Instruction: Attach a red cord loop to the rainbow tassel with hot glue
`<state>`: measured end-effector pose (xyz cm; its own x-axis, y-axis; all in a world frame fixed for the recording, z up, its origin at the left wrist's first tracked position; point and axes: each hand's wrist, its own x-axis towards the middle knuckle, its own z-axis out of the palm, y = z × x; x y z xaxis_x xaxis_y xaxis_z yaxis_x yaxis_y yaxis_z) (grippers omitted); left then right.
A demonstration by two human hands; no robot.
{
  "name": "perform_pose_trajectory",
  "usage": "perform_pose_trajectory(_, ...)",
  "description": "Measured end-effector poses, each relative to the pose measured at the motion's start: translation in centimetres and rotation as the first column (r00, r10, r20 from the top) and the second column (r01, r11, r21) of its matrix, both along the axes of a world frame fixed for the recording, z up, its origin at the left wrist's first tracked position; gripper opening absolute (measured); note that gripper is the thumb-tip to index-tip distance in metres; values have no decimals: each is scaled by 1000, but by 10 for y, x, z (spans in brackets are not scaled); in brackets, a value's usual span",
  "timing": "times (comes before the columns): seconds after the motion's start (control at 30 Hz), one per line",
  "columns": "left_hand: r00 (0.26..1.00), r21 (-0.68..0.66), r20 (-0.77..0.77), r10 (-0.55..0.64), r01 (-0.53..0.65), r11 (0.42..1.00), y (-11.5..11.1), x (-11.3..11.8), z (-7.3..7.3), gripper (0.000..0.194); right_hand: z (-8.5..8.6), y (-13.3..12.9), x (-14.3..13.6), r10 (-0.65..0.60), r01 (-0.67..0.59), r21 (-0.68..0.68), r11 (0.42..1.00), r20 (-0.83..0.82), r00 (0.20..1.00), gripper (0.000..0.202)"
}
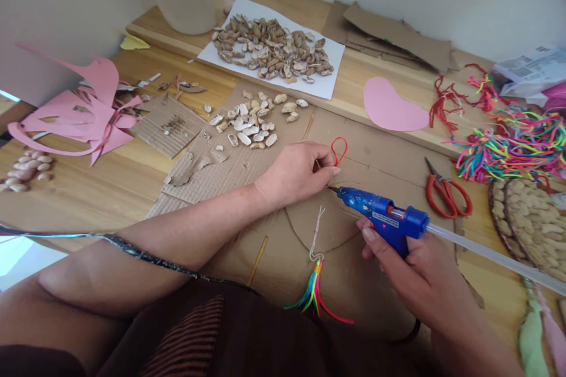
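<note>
My left hand pinches a red cord whose loop stands up above the fingertips. From the right, my right hand is wrapped round the handle of a blue glue gun, with a clear glue stick sticking out of its back. The gun's nozzle points at the left fingertips, just below the cord. Beneath the gun a multicoloured tassel with a pale string lies on the brown cardboard.
Peanut shells lie behind my left hand, more on white paper. Red-handled scissors, colourful cords and a peanut-shell-covered piece are at right. Pink scraps lie left. A cable crosses my left forearm.
</note>
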<state>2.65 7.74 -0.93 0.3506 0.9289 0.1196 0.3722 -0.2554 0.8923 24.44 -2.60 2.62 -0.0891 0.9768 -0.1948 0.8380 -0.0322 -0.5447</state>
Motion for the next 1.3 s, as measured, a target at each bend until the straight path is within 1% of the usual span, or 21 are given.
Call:
perform_pose_trajectory(0.17,1000,-63,8,-7,7,998,1,-1,2,20,-1,-1,1,31,-31,2,1000,-42,999,35)
perform_pose_trajectory(0.27,1000,-98,8,-4,5,995,2,-1,2,19,-3,-2,4,21,-21,-2,1000,-20,1000,34)
perform_pose_trajectory(0.5,1000,-105,-17,2,-4,994,3,0,2,19,-4,1,11,93,-93,2,996,-18,996,30)
perform_pose_trajectory(0.67,1000,-108,-22,2,-5,994,2,0,2,20,-3,1,9,94,-93,26,995,-17,995,31)
perform_pose_trajectory(0.83,1000,-117,-22,3,-6,993,3,0,3,19,-4,2,9,82,-81,11,997,-60,995,28)
perform_pose_trajectory(0.9,1000,-136,-21,2,-5,991,3,0,3,19,-5,2,9,74,-73,23,997,-56,996,30)
perform_pose_trajectory(1.0,1000,-154,-13,4,-6,988,3,0,4,20,-5,2,11,102,-100,38,994,-34,994,30)
perform_pose_trajectory(1.13,1000,-157,-12,-11,9,988,3,0,4,20,-6,1,13,116,-116,16,993,-9,993,28)
perform_pose_trajectory(1.3,1000,-179,-5,-20,19,984,4,-1,6,22,-6,0,16,88,-88,10,996,-24,996,30)
